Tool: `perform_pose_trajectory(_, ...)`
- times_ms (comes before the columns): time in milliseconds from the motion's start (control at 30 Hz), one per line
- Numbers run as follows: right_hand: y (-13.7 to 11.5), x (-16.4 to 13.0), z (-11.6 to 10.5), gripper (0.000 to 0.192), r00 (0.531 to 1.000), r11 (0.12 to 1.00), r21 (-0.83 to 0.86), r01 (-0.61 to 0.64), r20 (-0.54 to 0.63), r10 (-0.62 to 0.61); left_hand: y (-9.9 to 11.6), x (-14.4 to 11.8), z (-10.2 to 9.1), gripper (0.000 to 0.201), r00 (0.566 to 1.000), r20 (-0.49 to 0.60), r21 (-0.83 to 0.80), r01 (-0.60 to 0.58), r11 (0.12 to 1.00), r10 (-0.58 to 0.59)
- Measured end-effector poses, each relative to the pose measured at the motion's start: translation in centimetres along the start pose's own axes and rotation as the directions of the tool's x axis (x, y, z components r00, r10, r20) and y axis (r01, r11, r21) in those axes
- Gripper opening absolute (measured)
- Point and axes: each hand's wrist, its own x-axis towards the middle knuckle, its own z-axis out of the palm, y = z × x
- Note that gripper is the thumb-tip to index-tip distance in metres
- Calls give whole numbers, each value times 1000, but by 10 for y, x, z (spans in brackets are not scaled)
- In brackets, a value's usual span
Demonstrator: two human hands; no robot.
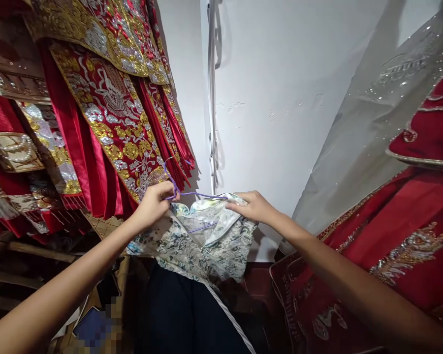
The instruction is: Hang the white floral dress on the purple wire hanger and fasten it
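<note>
A light blouse (221, 258) with a blue, green and yellow floral print hangs in front of me, its collar and V-shaped neckline uppermost. Part of a thin purple clothes hanger (201, 194) runs across the neckline, and its lower bar shows inside the opening. My left hand (158, 200) is closed on the hanger near the base of its hook. On the other side, my right hand (254, 207) pinches the blouse at the collar and shoulder, over the hanger's end. The blouse's fabric hides that end.
Red garments with gold and silver embroidery (114, 103) hang at left. Another red embroidered garment (402, 221) and a translucent cover (339, 142) are at right. A narrow white upright (211, 98) stands along the white wall (273, 88). Wooden bars (40, 253) are low on the left.
</note>
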Motion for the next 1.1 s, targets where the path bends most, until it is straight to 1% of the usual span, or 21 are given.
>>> perform_pose_trajectory(67, -20, 5, -10, 45, 997, 984, -180, 17, 80, -3, -5, 22, 6, 27, 998, 58, -98, 36, 995, -30)
perform_pose_trajectory(133, -40, 12, -18, 44, 995, 950, -308, 48, 102, -17, -6, 43, 17, 25, 989, 144, -200, 71, 977, -42)
perform_pose_trajectory(167, -47, 17, -20, 42, 995, 942, -332, 54, 94, -24, -6, 53, 24, 23, 986, 162, -234, 77, 969, -39)
perform_pose_trajectory(233, -54, 27, -25, 38, 998, 950, -309, 38, 54, -22, -5, 70, 32, 19, 989, 143, -245, 72, 967, -37)
perform_pose_trajectory(267, -53, 33, -27, 36, 1000, 963, -270, 12, 0, -13, -5, 77, 33, 18, 993, 105, -227, 72, 971, -49)
perform_pose_trajectory(333, -45, 48, -35, 32, 987, 989, -150, -12, -161, -13, -8, 87, 28, 18, 995, -18, -157, 95, 983, -99)
perform_pose_trajectory(400, -33, 68, -45, 28, 948, 998, -38, 54, -311, -63, -15, 92, 16, 19, 976, -141, -58, 158, 986, -165)
perform_pose_trajectory(433, -27, 80, -51, 27, 933, 995, -9, 101, -346, -98, -20, 94, 10, 18, 962, -185, -12, 202, 979, -201)
perform_pose_trajectory(467, -21, 92, -56, 27, 928, 990, 3, 143, -347, -133, -25, 95, 4, 17, 948, -208, 25, 253, 967, -242)
perform_pose_trajectory(500, -16, 105, -60, 27, 932, 986, -2, 166, -325, -158, -30, 96, -1, 21, 933, -211, 49, 307, 951, -290)
perform_pose_trajectory(567, -9, 127, -65, 28, 951, 987, -52, 150, -266, -159, -42, 98, -8, 35, 907, -190, 69, 394, 917, -375)
perform_pose_trajectory(633, -3, 143, -67, 30, 960, 989, -133, 63, -263, -97, -52, 102, -11, 43, 897, -181, 104, 426, 899, -404)
perform_pose_trajectory(700, 1, 151, -67, 34, 950, 981, -186, -50, -312, -11, -58, 107, -11, 45, 911, -213, 168, 390, 906, -353)
perform_pose_trajectory(733, 3, 151, -67, 35, 940, 976, -197, -95, -340, 23, -59, 109, -10, 45, 924, -235, 201, 349, 916, -301)
perform_pose_trajectory(800, 6, 147, -69, 37, 920, 969, -202, -145, -389, 57, -55, 113, -9, 42, 945, -275, 247, 247, 937, -177)
perform_pose_trajectory(900, 8, 129, -77, 39, 892, 963, -198, -184, -445, 79, -40, 115, -4, 36, 952, -304, 296, 127, 947, -33)
perform_pose_trajectory(1000, 13, 100, -80, 39, 888, 958, -187, -219, -445, 116, -28, 111, 7, 30, 965, -263, 340, 81, 937, 12)
perform_pose_trajectory(1067, 17, 78, -72, 36, 904, 955, -195, -225, -407, 130, -27, 105, 18, 21, 976, -220, 351, 82, 933, -3)
perform_pose_trajectory(1100, 19, 68, -65, 33, 912, 954, -206, -219, -390, 126, -29, 101, 25, 17, 979, -202, 346, 87, 934, -16)
